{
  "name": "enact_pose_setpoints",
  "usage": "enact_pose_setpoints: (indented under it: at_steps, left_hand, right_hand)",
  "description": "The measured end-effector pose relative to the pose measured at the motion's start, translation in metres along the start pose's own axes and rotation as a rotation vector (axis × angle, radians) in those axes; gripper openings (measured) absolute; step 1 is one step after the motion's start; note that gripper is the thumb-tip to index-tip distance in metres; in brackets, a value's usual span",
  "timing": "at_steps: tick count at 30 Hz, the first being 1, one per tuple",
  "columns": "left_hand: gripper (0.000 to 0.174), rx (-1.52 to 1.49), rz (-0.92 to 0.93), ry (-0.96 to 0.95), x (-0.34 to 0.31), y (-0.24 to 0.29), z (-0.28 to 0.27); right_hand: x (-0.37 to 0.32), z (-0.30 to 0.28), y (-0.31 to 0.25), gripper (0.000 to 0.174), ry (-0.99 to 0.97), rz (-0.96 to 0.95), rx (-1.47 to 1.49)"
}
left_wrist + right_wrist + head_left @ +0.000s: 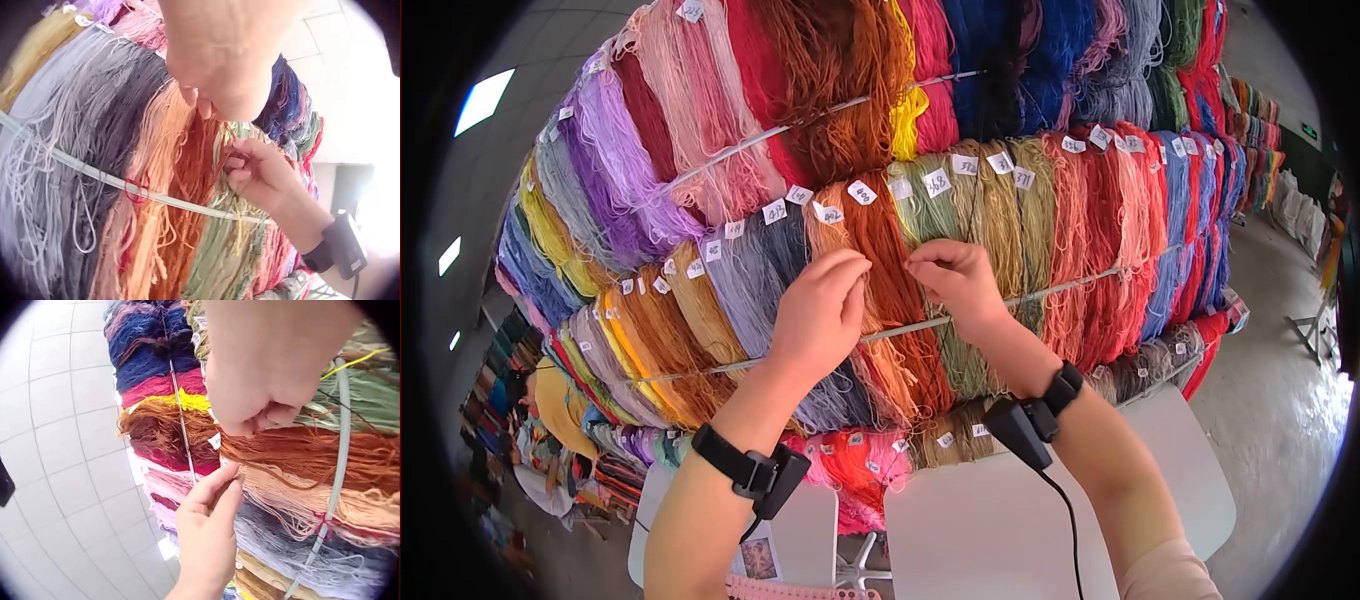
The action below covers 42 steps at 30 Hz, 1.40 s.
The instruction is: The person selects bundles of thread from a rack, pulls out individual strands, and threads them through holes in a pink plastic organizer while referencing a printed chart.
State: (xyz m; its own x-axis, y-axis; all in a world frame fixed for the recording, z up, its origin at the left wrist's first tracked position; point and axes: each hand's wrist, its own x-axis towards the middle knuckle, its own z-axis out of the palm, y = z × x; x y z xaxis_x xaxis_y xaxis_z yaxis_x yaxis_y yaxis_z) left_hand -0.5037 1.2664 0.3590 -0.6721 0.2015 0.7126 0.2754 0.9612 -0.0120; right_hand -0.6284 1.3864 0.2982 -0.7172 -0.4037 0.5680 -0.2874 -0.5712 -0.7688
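A thick skein of rust-orange thread (885, 235) hangs on the rack between both hands. My left hand (822, 305) is at its left side, thumb and forefinger pinching a thin rust strand (275, 473) that shows in the right wrist view. To the right, near the green skein (940, 225), my right hand (962, 285) has its fingertips brought together. In the left wrist view that right hand (259, 178) pinches fine rust threads, its fingers curled. Peach thread (294, 494) hangs beside the rust skein.
Rows of coloured skeins with numbered paper tags (937, 182) surround the hands. A pale rod (1030, 297) crosses in front of the skeins below them. White tables (1050, 510) stand underneath. Another person (565, 410) is at the far left. Black cameras (1020, 430) with cables sit on both wrists.
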Motion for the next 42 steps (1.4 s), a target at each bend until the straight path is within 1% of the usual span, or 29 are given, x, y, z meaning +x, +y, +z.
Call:
enact_pose_setpoints:
  at_steps: [1, 2, 4, 5, 8, 11, 14, 20, 22, 25, 28, 31, 34, 37, 40, 42]
  left_hand:
    - [0.018, -0.166, -0.138, -0.035, 0.0, 0.005, -0.003]
    - [0.017, -0.332, -0.275, -0.07, 0.001, 0.009, -0.003]
    - [0.017, -0.634, -0.433, -0.08, 0.005, 0.012, 0.0]
    - [0.018, -0.785, -0.511, -0.085, 0.008, 0.013, 0.002]
    - [0.018, -1.069, -0.779, -0.043, 0.018, 0.017, 0.013]
    - [0.019, -1.237, -0.837, -0.07, 0.028, 0.016, 0.026]
    - [0.018, -1.313, -0.804, -0.147, 0.035, 0.006, 0.036]
    - [0.015, -1.311, -0.906, -0.042, 0.031, 0.008, 0.039]
    - [0.015, -1.314, -0.901, -0.047, 0.03, 0.006, 0.04]
    - [0.017, -1.269, -0.887, -0.015, 0.03, 0.009, 0.035]
    - [0.02, -1.182, -0.879, 0.043, 0.027, 0.007, 0.028]
    - [0.021, -1.162, -0.873, 0.034, 0.016, 0.001, 0.024]
    - [0.021, -1.134, -0.861, -0.001, 0.009, -0.004, 0.024]
    - [0.021, -1.119, -0.848, -0.009, 0.008, 0.0, 0.021]
    - [0.021, -1.12, -0.828, -0.018, 0.006, 0.0, 0.019]
    - [0.021, -1.112, -0.812, -0.025, 0.006, 0.0, 0.02]
  right_hand:
    - [-0.003, -0.004, -0.005, 0.009, -0.053, 0.072, 0.091]
    - [-0.005, -0.006, -0.008, 0.009, -0.067, 0.102, 0.167]
    - [-0.006, -0.01, -0.013, 0.008, -0.095, 0.16, 0.319]
    - [-0.006, -0.012, -0.017, 0.008, -0.128, 0.189, 0.333]
    - [-0.005, -0.016, -0.023, 0.009, -0.229, 0.27, 0.353]
    - [-0.003, -0.02, -0.024, 0.011, -0.309, 0.311, 0.317]
    - [-0.002, -0.02, -0.023, 0.012, -0.329, 0.305, 0.27]
    - [-0.001, -0.024, -0.023, 0.012, -0.307, 0.305, 0.206]
    - [-0.001, -0.023, -0.023, 0.012, -0.293, 0.314, 0.21]
    - [0.001, -0.021, -0.019, 0.012, -0.318, 0.261, 0.122]
    - [-0.001, -0.018, -0.014, 0.012, -0.214, 0.195, 0.024]
    - [0.001, -0.012, -0.005, 0.012, -0.06, 0.045, -0.229]
    - [0.006, -0.003, 0.002, 0.015, 0.054, -0.115, -0.395]
    - [0.003, 0.004, -0.005, 0.017, 0.151, -0.074, -0.538]
    - [0.005, 0.01, -0.001, 0.016, 0.145, -0.127, -0.624]
    - [0.008, 0.013, -0.001, 0.015, 0.153, -0.129, -0.691]
